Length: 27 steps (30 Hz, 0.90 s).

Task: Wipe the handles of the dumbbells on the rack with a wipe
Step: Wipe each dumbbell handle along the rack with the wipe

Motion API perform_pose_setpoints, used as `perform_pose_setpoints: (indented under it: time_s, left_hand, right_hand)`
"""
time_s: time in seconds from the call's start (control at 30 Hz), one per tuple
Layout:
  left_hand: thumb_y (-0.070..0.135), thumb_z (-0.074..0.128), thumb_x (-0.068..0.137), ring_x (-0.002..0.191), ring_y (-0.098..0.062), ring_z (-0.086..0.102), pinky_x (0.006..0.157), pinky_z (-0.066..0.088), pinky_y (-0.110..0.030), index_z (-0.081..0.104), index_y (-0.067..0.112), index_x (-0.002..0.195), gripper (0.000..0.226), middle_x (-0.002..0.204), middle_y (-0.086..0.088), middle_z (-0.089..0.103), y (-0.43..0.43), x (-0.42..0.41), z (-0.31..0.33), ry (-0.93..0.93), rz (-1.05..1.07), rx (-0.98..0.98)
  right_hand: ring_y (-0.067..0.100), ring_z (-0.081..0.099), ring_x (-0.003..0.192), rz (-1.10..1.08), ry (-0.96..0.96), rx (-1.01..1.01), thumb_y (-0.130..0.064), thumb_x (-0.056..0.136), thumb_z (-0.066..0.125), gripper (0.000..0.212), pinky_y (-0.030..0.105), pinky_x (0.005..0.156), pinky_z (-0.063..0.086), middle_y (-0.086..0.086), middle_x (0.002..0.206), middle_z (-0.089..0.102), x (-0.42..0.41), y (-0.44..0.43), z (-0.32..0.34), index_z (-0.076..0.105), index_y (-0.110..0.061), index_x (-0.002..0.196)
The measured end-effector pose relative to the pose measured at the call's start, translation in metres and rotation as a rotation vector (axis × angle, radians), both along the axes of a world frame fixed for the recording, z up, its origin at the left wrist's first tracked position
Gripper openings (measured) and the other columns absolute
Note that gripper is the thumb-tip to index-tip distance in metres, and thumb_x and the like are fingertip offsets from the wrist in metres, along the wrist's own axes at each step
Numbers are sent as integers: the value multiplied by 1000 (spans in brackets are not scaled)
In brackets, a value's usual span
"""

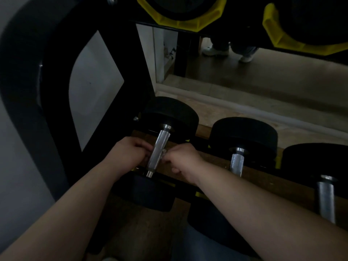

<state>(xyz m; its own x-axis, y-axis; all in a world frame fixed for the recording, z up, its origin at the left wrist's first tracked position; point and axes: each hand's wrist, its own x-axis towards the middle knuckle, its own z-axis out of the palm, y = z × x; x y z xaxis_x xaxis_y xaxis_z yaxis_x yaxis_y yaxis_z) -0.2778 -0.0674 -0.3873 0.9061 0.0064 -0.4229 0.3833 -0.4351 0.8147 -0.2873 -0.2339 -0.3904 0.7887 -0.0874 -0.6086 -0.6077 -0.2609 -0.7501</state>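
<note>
right hand (182, 161) pinches wipe (163, 153) against leftmost dumbbell handle (160, 143); left hand (130, 153) curled at handle's other side, grip unclear.

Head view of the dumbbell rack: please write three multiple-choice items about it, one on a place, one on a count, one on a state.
1. Where are the left hand and the right hand?
A. at the leftmost silver metal dumbbell handle
B. at the middle one
C. on the yellow cradles

2. How many silver handles show on the lower shelf?
A. two
B. three
C. five

3. The leftmost black round-headed dumbbell is:
A. lying on the black rack
B. lifted in the air
C. standing on the floor

Key: 1 A, one hand sits at each side of it; 2 B, it, the middle handle and the rightmost handle; 3 A, it lies on the shelf beside its neighbours.
</note>
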Motion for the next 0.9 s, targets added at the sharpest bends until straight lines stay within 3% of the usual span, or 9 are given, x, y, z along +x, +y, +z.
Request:
perform_pose_setpoints:
  time_s: [0.2, 0.3, 0.37, 0.43, 0.53, 0.63, 0.77, 0.83, 0.9]
  left_hand:
    - [-4, 54, 88, 70, -22, 72, 67, 58, -31, 75, 15, 84, 30, 78, -13, 75, -1, 0, 1, -5, 8, 37]
    - [-3, 56, 88, 65, -19, 71, 66, 58, -30, 75, 17, 80, 29, 66, -4, 74, -1, 0, 1, -7, 16, 44]
    - [-3, 56, 86, 67, -21, 72, 69, 59, -31, 75, 18, 79, 29, 66, -4, 74, -1, 0, 1, -13, 10, 51]
    - [-2, 57, 85, 71, -24, 74, 72, 60, -34, 76, 19, 78, 29, 69, -6, 75, -1, 0, 1, -16, 6, 55]
    - [0, 60, 86, 74, -25, 74, 73, 61, -36, 76, 20, 78, 27, 71, -6, 75, 0, 0, 1, -8, 4, 58]
    - [0, 59, 89, 74, -23, 72, 68, 59, -33, 75, 18, 83, 24, 73, -8, 74, -1, 0, 2, -1, 13, 39]
    - [-1, 58, 88, 73, -24, 73, 72, 61, -35, 75, 17, 83, 26, 73, -8, 75, 0, 0, 2, -3, 12, 34]
    - [-2, 59, 86, 72, -25, 74, 76, 62, -38, 75, 18, 81, 26, 73, -8, 75, 1, 0, 0, -2, 17, 36]
    - [0, 60, 85, 73, -26, 75, 78, 62, -40, 76, 19, 79, 26, 73, -8, 76, 1, 1, -1, 6, 21, 30]
  right_hand:
    - [14, 64, 73, -254, -158, 87, -23, 96, 66, 9, 27, 60, 53, 0, 89, 70, 19, 3, 2, 69, -26, 88]
    - [14, 65, 80, 101, -122, -138, -23, 98, 62, 18, 32, 70, 59, -2, 89, 68, 10, -2, -3, 67, -29, 82]
    - [13, 59, 71, 380, 38, -142, -16, 98, 60, 12, 24, 54, 48, 1, 88, 65, -2, -1, -6, 71, -18, 97]
    - [11, 51, 60, 439, 129, -55, -11, 97, 58, 13, 19, 44, 38, 5, 83, 63, -7, -2, -10, 70, -12, 102]
    - [13, 44, 55, 130, 33, 110, 2, 95, 57, 17, 22, 45, 32, 7, 75, 56, 6, 0, -12, 64, -10, 85]
    - [12, 42, 54, -194, -30, 341, 3, 97, 53, 19, 23, 46, 34, 7, 77, 54, 24, -3, -8, 63, -12, 94]
    - [11, 48, 57, 210, 57, 126, -1, 99, 51, 24, 21, 46, 39, 5, 81, 60, 15, -6, -19, 67, -11, 114]
    - [8, 48, 54, 444, 185, 88, -2, 99, 52, 23, 18, 44, 38, 2, 78, 63, 5, -4, -25, 69, -14, 106]
    - [7, 43, 50, 340, 210, 182, 1, 97, 53, 21, 16, 41, 33, 3, 74, 61, 8, -3, -25, 68, -13, 95]
